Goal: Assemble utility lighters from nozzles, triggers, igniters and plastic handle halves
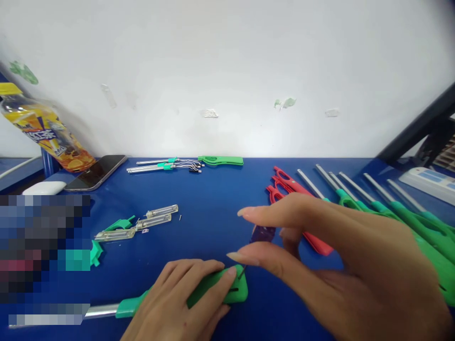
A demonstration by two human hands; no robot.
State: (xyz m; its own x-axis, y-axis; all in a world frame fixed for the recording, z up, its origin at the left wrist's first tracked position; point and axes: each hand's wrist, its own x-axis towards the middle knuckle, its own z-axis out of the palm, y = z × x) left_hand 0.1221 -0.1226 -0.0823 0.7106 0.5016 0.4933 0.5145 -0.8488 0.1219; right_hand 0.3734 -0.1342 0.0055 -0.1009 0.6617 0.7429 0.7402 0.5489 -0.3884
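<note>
My left hand [188, 298] presses a green long-reach lighter [241, 286] onto the blue table, its fingers wrapped over the body. The lighter lies on its side, with its metal tube pointing left. At the right end of the lighter is the thin shaft of a small screwdriver [262, 234] with a dark purple handle. My right hand [341, 265] curls around that handle, thumb and forefinger arched with a gap between their tips. Most of the handle and the other fingers are hidden behind the thumb.
Several green lighters [398, 213] and red lighter shells [316, 241] lie at right. Clear lighter fuel tanks [154, 221] and green pieces [121, 223] lie left. Further back are wired tubes [156, 167], a green shell [223, 161], a phone [97, 173] and a drink bottle [46, 128].
</note>
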